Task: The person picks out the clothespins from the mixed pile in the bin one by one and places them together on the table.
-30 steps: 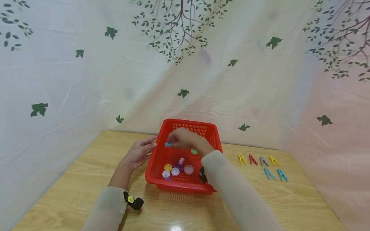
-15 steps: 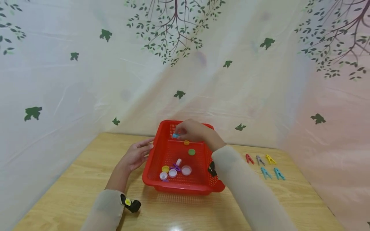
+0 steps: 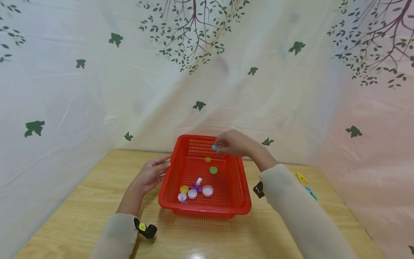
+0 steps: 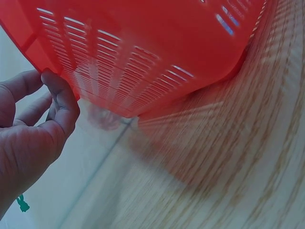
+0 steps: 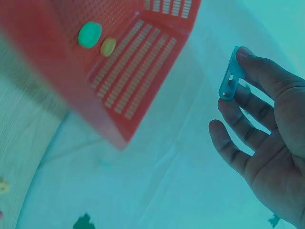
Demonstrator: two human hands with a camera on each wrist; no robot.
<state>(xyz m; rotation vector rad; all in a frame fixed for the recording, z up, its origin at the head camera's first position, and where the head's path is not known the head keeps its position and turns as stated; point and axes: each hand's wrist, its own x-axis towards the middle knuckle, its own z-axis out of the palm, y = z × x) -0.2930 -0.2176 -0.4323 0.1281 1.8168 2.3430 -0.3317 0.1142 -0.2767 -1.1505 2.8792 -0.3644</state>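
Observation:
A red plastic basket (image 3: 207,210) with slotted walls stands on the table. My left hand (image 3: 153,175) is at its left side, thumb and fingertips touching the rim; in the left wrist view the thumb (image 4: 62,98) is bent against the rim's outer face. Over the basket's far right corner, my right hand (image 3: 237,144) pinches a light blue clothespin (image 5: 230,78) between thumb and fingers. Inside the basket lie a green cap (image 3: 213,170), an orange cap (image 3: 207,159), a yellow cap (image 3: 184,189), several whitish caps (image 3: 192,194) and a purple clothespin (image 3: 196,187).
On the table to the right lie a yellow clothespin (image 3: 301,177) and a blue clothespin (image 3: 311,193); my right forearm hides the part beside them. A pale curtain (image 3: 155,90) printed with leaves hangs behind the wooden table (image 3: 77,208).
My right hand has lifted the blue clothespin from inside the basket and carried it right, towards the far right corner. The left hand stays at the rim.

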